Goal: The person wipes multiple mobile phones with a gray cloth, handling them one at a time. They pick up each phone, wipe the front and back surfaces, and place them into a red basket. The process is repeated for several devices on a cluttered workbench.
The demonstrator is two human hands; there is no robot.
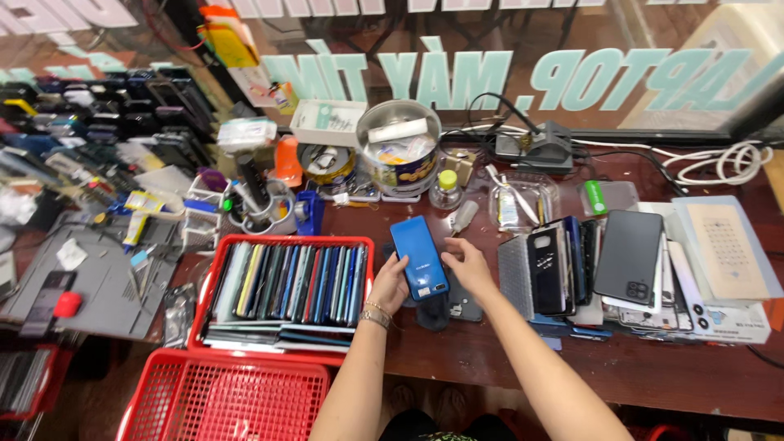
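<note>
Single head-worn view, looking steeply down and forward over the cluttered wooden workbench (pixel 490 359); close range; glass shopfront window (pixel 490 49) along the far edge

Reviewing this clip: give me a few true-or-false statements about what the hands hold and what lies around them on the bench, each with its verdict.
1. Both hands hold a blue phone back cover. True: the left hand grips its left edge, the right hand its right edge.
2. The red basket left of the hands is empty. False: it is packed with phone covers standing on edge.
3. A round metal tin stands behind the blue cover. True.
4. The left wrist is bare. False: it wears a bracelet.
5. A stack of phone covers lies to the right of the hands. True.
</note>
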